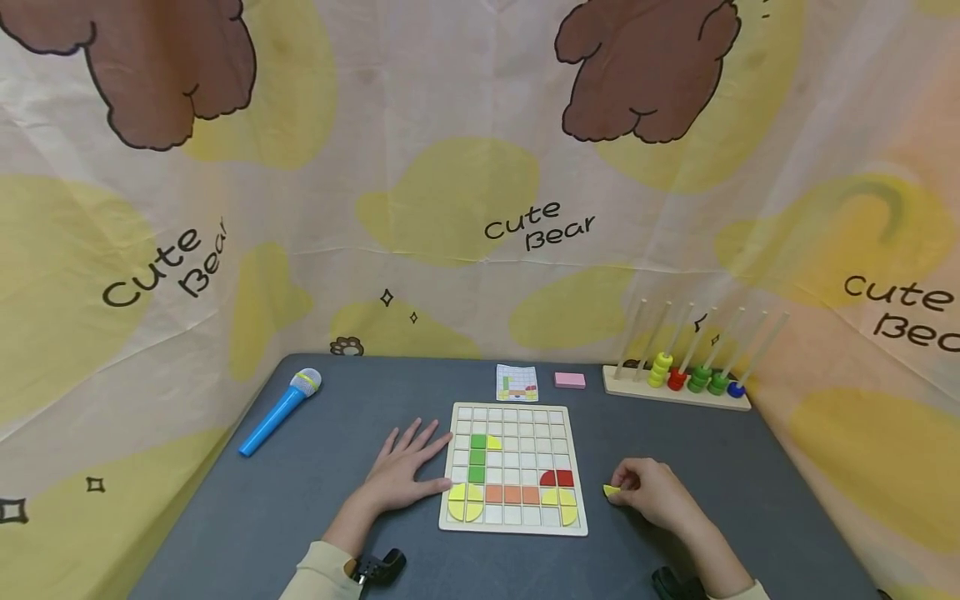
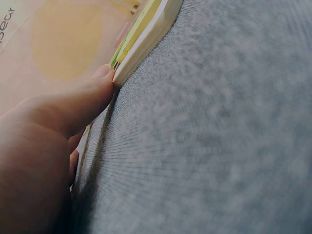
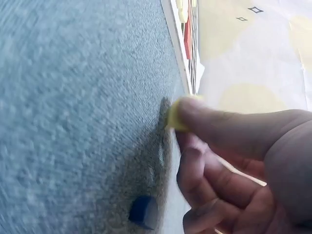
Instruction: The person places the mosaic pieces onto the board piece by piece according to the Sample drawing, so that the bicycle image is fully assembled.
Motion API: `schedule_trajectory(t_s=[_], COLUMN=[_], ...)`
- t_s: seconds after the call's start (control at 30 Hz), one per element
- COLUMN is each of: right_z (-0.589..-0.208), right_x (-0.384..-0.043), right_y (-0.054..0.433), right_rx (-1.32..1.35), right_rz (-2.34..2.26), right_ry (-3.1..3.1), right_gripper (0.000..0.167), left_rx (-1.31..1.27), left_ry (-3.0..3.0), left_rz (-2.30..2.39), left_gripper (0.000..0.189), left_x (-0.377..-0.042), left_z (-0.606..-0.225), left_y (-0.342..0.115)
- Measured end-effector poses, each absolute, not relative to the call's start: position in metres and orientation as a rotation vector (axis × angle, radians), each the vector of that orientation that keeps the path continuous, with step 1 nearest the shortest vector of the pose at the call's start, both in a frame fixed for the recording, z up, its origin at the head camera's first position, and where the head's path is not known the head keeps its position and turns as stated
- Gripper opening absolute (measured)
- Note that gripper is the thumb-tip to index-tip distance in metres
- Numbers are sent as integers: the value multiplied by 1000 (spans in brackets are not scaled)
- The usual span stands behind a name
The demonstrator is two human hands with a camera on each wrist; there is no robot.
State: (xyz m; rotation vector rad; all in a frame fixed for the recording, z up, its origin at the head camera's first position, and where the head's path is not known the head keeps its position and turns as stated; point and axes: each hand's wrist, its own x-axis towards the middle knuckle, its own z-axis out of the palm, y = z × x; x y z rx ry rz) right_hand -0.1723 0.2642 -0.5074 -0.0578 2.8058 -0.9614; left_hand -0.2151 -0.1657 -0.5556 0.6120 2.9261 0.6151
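A square white grid board (image 1: 525, 527) lies on the table, with yellow, green, orange and red pieces in some of its cells. My left hand (image 1: 401, 475) rests beside it, fingers spread, its thumb and a fingertip touching the board's left edge. In the left wrist view the thumb (image 2: 90, 102) lies against the board's side. My right hand (image 1: 648, 492) pinches a small yellow piece (image 1: 611, 491) between thumb and fingers, to the right of the board and apart from it. The right wrist view shows the yellow piece (image 3: 175, 117) partly hidden by the thumb.
Behind the board lie a printed pattern card (image 1: 517, 383) and a pink block (image 1: 569, 381). A peg counting frame (image 1: 675, 392) with coloured beads stands at back right. On the left is a blue toy microphone (image 1: 273, 419). A patterned cloth (image 1: 450, 317) hangs behind the table.
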Motion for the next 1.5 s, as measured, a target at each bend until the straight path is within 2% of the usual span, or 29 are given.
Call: schedule_trajectory(t_s=[1.0,1.5], right_z=[-502,-512], right_x=[-168,-162], right_y=[212,190], right_rx=[-293,-458], right_rz=[-1123,-1056], right_ry=[2683,2707], right_gripper=[12,17], left_rx=[593,602], left_ry=[2928,2938], left_rz=[596,604], left_gripper=[85,85], left_x=[-217,-217], left_z=[-557,-558], left_y=[-165,-165])
